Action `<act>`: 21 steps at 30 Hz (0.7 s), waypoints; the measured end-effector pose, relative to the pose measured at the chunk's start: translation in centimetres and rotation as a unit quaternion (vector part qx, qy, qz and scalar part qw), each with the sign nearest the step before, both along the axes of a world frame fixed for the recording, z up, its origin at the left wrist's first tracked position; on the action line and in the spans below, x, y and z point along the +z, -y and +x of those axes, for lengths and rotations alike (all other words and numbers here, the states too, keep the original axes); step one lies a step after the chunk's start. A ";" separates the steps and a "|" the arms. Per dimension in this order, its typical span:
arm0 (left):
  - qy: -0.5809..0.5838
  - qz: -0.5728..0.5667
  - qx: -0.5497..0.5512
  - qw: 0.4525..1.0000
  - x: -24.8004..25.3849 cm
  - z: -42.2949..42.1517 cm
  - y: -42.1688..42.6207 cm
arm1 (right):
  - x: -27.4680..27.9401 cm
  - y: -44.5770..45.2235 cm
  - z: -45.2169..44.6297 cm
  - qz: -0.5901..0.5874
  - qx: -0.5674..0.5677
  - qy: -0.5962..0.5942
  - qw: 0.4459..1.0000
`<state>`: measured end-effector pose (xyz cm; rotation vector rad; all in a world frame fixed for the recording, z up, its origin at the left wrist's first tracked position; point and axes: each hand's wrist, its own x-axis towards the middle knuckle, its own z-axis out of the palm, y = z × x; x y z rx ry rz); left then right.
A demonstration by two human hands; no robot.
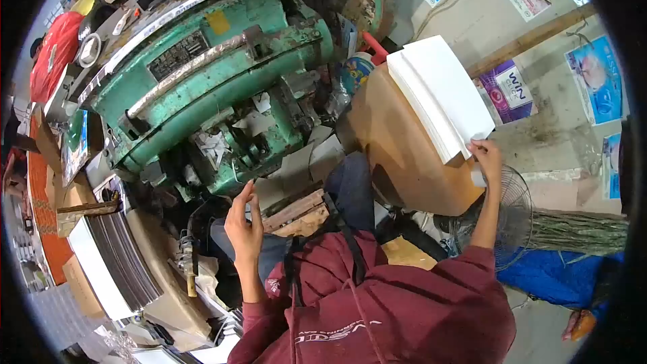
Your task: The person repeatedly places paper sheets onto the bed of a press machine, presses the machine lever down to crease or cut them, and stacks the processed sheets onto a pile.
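Note:
My right hand [488, 160] is at the near corner of a stack of white paper sheets [441, 98], its fingers closed on the edge of the top sheet. The stack lies on a brown board-topped stand [404, 141] to my right. My left hand [244, 228] is raised in front of the green machine [222, 87], fingers stretched out and holding nothing. Metal parts and scraps of paper [212, 147] show in the machine's lower opening, just beyond that hand.
At the left stands a tall stack of dark-edged sheets [111, 266]. A wire fan [509, 205] is close behind my right forearm. A wooden bar [532, 40] and several printed cartons [509, 91] lie at the right. A blue sheet [556, 276] is on the floor.

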<state>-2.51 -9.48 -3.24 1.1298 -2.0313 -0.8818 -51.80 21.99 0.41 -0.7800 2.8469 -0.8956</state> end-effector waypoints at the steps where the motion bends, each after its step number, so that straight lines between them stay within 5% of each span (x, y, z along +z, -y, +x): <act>1: 0.017 -0.007 -0.009 1.000 -0.3 0.1 0.1 | 0.2 0.0 -0.9 0.014 0.001 0.051 0.999; 3: 0.034 -0.013 -0.016 0.999 -0.3 0.1 0.2 | 0.2 -0.4 -2.3 0.042 0.042 0.031 0.998; 5: 0.059 -0.027 -0.046 0.997 0.2 0.1 0.5 | 0.6 -0.3 -2.9 0.017 0.003 0.183 0.983; 9: 0.072 -0.028 -0.050 0.996 1.5 -0.3 1.0 | 0.1 -0.7 -3.8 -0.031 -0.004 0.230 0.973; 12: 0.076 0.000 -0.053 0.996 3.1 -1.2 3.3 | 0.8 2.0 -3.2 0.055 0.097 -0.080 0.991; 16: 0.059 -0.071 -0.044 0.995 6.6 -2.3 9.9 | 4.5 6.5 -5.9 0.027 0.012 0.065 0.997; 19: 0.004 -0.170 -0.007 0.985 7.5 2.0 9.9 | 1.6 0.8 0.0 0.022 -0.018 -0.050 0.998; 21: -0.040 -0.153 0.015 0.987 10.1 2.9 12.5 | 0.2 0.6 1.6 0.042 0.052 -0.232 0.970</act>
